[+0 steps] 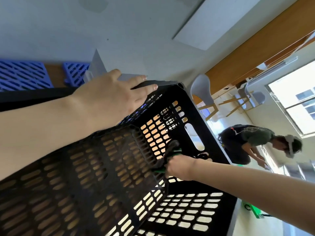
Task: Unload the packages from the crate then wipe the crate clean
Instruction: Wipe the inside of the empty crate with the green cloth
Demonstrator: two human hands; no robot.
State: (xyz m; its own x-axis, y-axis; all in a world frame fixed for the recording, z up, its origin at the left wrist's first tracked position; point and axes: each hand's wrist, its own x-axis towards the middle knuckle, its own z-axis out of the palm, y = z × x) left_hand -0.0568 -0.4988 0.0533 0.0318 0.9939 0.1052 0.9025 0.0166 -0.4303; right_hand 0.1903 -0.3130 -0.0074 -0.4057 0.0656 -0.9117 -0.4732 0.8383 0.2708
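Note:
A black slotted plastic crate [102, 176] fills the lower middle of the strongly tilted head view, and I look into its empty inside. My left hand [112, 94] lies flat on the crate's far top rim, fingers spread over the edge. My right hand [180, 167] reaches inside and is closed around a dark cloth with green parts [167, 154], pressed against the inner corner where floor and end wall meet. No packages are visible in the crate.
Blue slotted crates [23, 75] lie at the left behind the black one. A white chair [202, 89] and wooden table legs stand at the right. Another person [252, 143] crouches on the floor near the window. A green object [252, 210] lies beside the crate's right side.

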